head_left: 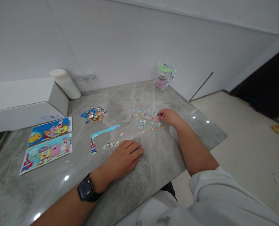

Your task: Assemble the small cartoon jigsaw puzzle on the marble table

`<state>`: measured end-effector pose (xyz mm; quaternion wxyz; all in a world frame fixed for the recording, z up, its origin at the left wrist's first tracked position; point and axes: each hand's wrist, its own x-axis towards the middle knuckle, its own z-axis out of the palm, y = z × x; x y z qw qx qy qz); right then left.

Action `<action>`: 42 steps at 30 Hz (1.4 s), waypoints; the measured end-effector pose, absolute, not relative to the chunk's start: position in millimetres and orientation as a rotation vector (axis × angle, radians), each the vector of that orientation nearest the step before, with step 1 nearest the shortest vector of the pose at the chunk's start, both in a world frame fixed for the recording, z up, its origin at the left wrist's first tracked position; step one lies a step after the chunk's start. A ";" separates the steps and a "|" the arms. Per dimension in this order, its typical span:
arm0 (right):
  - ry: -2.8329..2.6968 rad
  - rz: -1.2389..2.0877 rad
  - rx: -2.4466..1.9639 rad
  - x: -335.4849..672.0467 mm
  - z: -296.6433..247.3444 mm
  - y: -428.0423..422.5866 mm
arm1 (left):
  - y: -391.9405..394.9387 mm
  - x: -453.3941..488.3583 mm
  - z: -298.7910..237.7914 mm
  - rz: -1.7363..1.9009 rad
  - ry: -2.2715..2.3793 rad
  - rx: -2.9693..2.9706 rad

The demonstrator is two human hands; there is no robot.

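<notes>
My left hand (pixel 124 158) lies flat on the grey counter, its fingers stretched out and holding nothing. Just beyond it are a short joined strip of jigsaw pieces (pixel 110 144) and one loose pale piece (pixel 122 134). A partly joined puzzle border (pixel 105 130), light blue along the top with a red and purple left side, forms a corner. My right hand (pixel 170 117) is pinched at the right edge of scattered jigsaw pieces (pixel 143 122); a small pale puzzle piece shows at its fingertips, partly hidden.
Two cartoon picture sheets (pixel 50 130) (pixel 47 152) lie at left. A heap of mixed jigsaw pieces (pixel 93 114) sits behind the border. Along the wall stand a white box (pixel 24 103), a leaning white bottle (pixel 65 84), two clear glasses (pixel 91 84) and a plastic-wrapped cup (pixel 164 77).
</notes>
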<state>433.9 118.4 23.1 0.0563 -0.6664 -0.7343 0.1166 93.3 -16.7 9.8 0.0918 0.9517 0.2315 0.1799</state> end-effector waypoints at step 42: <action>-2.201 0.345 -2.216 456.7 17.7 120.7 | -11.0 92.4 3.6 0.476 0.626 2.768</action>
